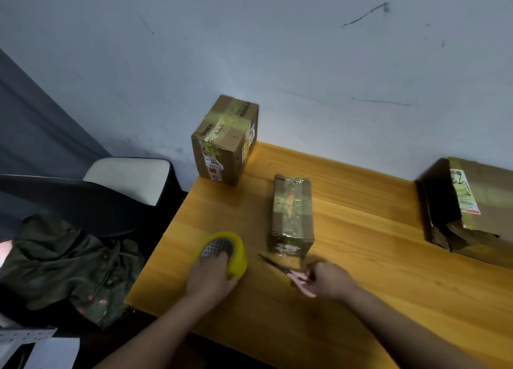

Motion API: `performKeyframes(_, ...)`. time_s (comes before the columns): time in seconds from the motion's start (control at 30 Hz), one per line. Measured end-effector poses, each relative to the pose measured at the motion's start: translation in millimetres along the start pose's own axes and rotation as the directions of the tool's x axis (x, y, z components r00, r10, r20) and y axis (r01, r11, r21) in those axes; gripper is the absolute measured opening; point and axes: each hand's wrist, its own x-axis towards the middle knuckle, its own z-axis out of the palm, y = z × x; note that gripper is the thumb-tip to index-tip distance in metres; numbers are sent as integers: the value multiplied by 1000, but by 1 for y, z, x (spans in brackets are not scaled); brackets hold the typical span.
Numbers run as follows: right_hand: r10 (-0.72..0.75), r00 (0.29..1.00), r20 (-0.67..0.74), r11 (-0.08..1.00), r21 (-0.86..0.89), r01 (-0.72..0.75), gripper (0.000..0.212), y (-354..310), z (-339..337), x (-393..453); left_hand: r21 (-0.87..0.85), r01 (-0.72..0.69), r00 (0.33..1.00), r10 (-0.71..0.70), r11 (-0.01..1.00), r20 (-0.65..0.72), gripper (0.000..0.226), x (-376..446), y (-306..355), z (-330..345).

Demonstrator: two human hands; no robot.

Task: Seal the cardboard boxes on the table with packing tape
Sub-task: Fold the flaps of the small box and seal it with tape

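Resting near the tabletop's (361,229) front edge, both hands are occupied.
Head view: a yellow packing tape roll (222,253) is gripped by the left hand (212,278), fingers in its core; pink-handled scissors (288,272) are pinched by the right hand (329,281). A small taped box (291,216) lies just beyond, a taller box (224,140) at the far-left corner, a third box (469,210) right.

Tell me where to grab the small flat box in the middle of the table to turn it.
Grip the small flat box across its two long side edges, coming from above at the near end. It lies flat, narrow, long axis pointing away from you. The scissors in the right hand sit close to that end.
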Motion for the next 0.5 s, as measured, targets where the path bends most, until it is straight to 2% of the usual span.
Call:
performKeyframes(0.03, 33, 999, -39, 999, -39, -35, 19, -12, 11, -2, 76, -38, 999, 39, 996, -17, 36, -1, -6, 1)
performKeyframes(0.13, 45, 991, -123, 989, -135, -62, 53, -45, 43, -3, 219, -118, 992, 123, 969, -11, 35, -4, -26, 6)
performKeyframes(0.17, 26, 991, -135, 985, -163, -48, 56, -55, 50, -2, 248, -135, 990, 141, 959, -6, 36, -5, -32, 8)
performKeyframes(0.3, -12, 988, -152, 962, -270, -29, 47, -81, 62, 6, 354, -222, 975, 216, 909, 57, 42, -6, -54, 22)
performKeyframes(0.4, -12, 989, -148, 959, -281, -30, 41, -90, 63, 12, 413, -300, 954, 272, 860, 126, 45, -7, -59, 26)
performKeyframes(0.5, -38, 989, -141, 948, -318, -9, 40, -91, 63, 13, 410, -344, 938, 332, 845, 103, 50, -3, -60, 25)
